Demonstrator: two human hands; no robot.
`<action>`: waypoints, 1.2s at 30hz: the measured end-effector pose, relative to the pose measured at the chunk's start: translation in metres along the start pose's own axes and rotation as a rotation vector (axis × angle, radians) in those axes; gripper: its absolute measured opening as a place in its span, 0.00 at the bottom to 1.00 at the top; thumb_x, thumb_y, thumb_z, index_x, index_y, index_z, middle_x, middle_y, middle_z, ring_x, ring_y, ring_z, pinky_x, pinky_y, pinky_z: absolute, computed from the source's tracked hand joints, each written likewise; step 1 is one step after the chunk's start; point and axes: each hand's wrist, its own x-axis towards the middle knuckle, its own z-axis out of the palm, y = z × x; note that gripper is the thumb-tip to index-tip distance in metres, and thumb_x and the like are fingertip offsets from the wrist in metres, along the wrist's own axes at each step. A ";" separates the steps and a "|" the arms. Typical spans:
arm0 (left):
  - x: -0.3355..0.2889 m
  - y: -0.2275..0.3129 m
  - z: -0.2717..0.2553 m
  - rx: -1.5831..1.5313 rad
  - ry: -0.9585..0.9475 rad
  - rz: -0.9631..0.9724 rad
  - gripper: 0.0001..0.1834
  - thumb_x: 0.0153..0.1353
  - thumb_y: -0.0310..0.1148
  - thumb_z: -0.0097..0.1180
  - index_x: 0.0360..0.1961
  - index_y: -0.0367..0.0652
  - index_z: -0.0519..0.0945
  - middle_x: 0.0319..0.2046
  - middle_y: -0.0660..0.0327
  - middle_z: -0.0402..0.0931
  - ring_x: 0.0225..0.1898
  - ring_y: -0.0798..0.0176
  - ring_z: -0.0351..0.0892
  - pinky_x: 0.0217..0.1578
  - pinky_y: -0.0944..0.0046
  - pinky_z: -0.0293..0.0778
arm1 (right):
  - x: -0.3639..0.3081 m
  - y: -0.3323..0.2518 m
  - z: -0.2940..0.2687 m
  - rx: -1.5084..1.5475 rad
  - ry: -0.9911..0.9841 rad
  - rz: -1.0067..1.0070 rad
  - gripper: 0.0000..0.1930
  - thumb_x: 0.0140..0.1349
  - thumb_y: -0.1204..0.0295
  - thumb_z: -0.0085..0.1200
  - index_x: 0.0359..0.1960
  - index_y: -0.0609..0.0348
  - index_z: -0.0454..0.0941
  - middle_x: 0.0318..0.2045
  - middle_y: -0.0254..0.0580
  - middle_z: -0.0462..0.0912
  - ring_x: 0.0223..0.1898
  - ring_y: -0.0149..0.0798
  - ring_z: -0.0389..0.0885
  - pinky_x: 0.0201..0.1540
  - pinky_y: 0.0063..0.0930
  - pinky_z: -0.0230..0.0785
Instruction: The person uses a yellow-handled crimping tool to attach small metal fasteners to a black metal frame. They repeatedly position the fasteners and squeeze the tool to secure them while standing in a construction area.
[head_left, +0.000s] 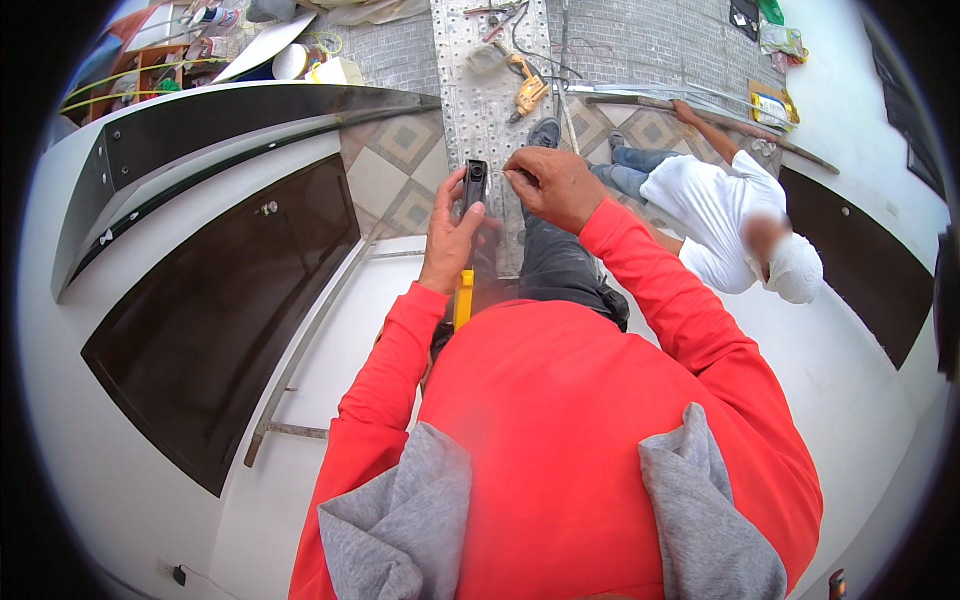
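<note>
My left hand (pixel 446 238) is wrapped round a long black tool (pixel 476 178) with a round fitting at its far end and a yellow part (pixel 464 298) toward my waist. The tool's exact kind is unclear. Just right of its far end, my right hand (pixel 556 190) is closed in a pinch. Something thin and pale shows near those fingertips, too small to name. Beyond my hands, a yellow-orange power drill (pixel 530 92) lies on a perforated metal plank (pixel 455 110), apart from both hands.
On the right, a co-worker in white (pixel 715 200) has one hand at a long pole (pixel 720 122). A metal ladder-like frame (pixel 310 345) leans left, beside a dark door (pixel 230 310). Overhanging dark panel (pixel 200 135) is upper left. Cables and small tools lie on the plank's far end.
</note>
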 end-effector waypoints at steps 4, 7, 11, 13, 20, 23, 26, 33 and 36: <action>-0.001 -0.002 0.000 0.044 0.020 0.030 0.32 0.72 0.30 0.55 0.74 0.52 0.61 0.62 0.55 0.70 0.40 0.66 0.84 0.33 0.71 0.76 | 0.006 -0.011 0.014 -0.022 -0.010 0.095 0.07 0.65 0.68 0.59 0.35 0.59 0.82 0.29 0.50 0.84 0.30 0.53 0.84 0.33 0.43 0.74; -0.002 -0.002 -0.001 0.094 0.050 0.052 0.32 0.71 0.29 0.56 0.74 0.53 0.62 0.62 0.55 0.70 0.40 0.66 0.84 0.32 0.71 0.75 | 0.005 -0.015 0.024 -0.053 -0.001 0.148 0.08 0.65 0.67 0.59 0.34 0.58 0.81 0.28 0.50 0.84 0.30 0.53 0.85 0.34 0.44 0.75; -0.003 -0.002 0.000 0.153 0.079 0.104 0.32 0.70 0.28 0.57 0.74 0.54 0.64 0.61 0.55 0.72 0.38 0.67 0.84 0.30 0.71 0.75 | 0.004 -0.018 0.033 -0.142 0.021 0.169 0.08 0.65 0.67 0.58 0.33 0.58 0.80 0.28 0.48 0.84 0.30 0.54 0.85 0.33 0.45 0.76; -0.003 -0.003 0.001 0.173 0.115 0.125 0.31 0.68 0.27 0.57 0.72 0.48 0.67 0.59 0.55 0.73 0.44 0.64 0.83 0.40 0.67 0.78 | 0.005 -0.019 0.036 -0.170 0.038 0.155 0.09 0.65 0.66 0.58 0.33 0.58 0.78 0.27 0.48 0.83 0.30 0.54 0.85 0.34 0.47 0.76; 0.002 -0.010 0.000 0.374 0.195 0.219 0.31 0.63 0.25 0.58 0.68 0.43 0.71 0.59 0.50 0.74 0.60 0.50 0.74 0.64 0.55 0.69 | 0.008 -0.021 0.039 -0.286 0.015 0.019 0.08 0.65 0.67 0.58 0.33 0.57 0.77 0.26 0.45 0.82 0.30 0.51 0.85 0.33 0.44 0.76; 0.002 -0.009 0.001 0.400 0.199 0.244 0.31 0.63 0.25 0.58 0.68 0.44 0.71 0.59 0.50 0.73 0.60 0.48 0.73 0.64 0.54 0.68 | 0.009 -0.023 0.040 -0.352 0.002 0.033 0.08 0.65 0.67 0.58 0.33 0.57 0.75 0.27 0.44 0.82 0.30 0.50 0.85 0.33 0.43 0.77; 0.001 -0.005 0.004 0.436 0.205 0.283 0.31 0.63 0.25 0.58 0.69 0.45 0.71 0.58 0.50 0.73 0.61 0.47 0.73 0.64 0.54 0.68 | 0.012 -0.027 0.042 -0.377 -0.036 0.010 0.07 0.64 0.69 0.58 0.32 0.58 0.75 0.27 0.44 0.83 0.30 0.49 0.85 0.33 0.41 0.77; -0.009 -0.003 0.008 0.631 0.222 0.342 0.32 0.63 0.24 0.59 0.69 0.46 0.71 0.56 0.49 0.73 0.60 0.46 0.73 0.63 0.55 0.69 | 0.009 -0.030 0.040 -0.430 -0.106 -0.129 0.05 0.58 0.73 0.58 0.33 0.57 0.76 0.28 0.41 0.82 0.33 0.45 0.87 0.33 0.39 0.78; -0.006 -0.007 0.005 0.544 0.204 0.321 0.32 0.63 0.24 0.59 0.70 0.47 0.70 0.57 0.49 0.73 0.58 0.47 0.75 0.60 0.56 0.71 | 0.010 -0.027 0.036 -0.403 -0.141 -0.203 0.05 0.58 0.73 0.58 0.33 0.57 0.76 0.29 0.41 0.82 0.35 0.45 0.87 0.34 0.39 0.78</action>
